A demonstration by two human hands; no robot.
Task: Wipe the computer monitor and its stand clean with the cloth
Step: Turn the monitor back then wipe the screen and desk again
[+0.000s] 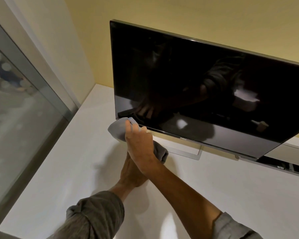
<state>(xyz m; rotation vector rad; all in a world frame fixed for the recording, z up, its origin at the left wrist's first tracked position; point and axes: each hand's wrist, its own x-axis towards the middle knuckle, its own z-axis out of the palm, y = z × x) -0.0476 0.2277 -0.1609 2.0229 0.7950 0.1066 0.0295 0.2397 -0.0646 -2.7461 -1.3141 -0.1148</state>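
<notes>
Your right hand clenches the grey cloth at the DELL monitor corner.
Left hand crossed beneath, grip unclear; stand on white table.

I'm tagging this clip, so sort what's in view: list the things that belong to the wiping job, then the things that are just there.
Part of the job:
- black flat-screen computer monitor
- its silver rectangular stand base
- grey soft cloth
- right hand, gripping the cloth at the monitor's lower left corner
- left hand, low beneath the right

Just there:
- white desk top
- glass partition
- yellow wall
</notes>
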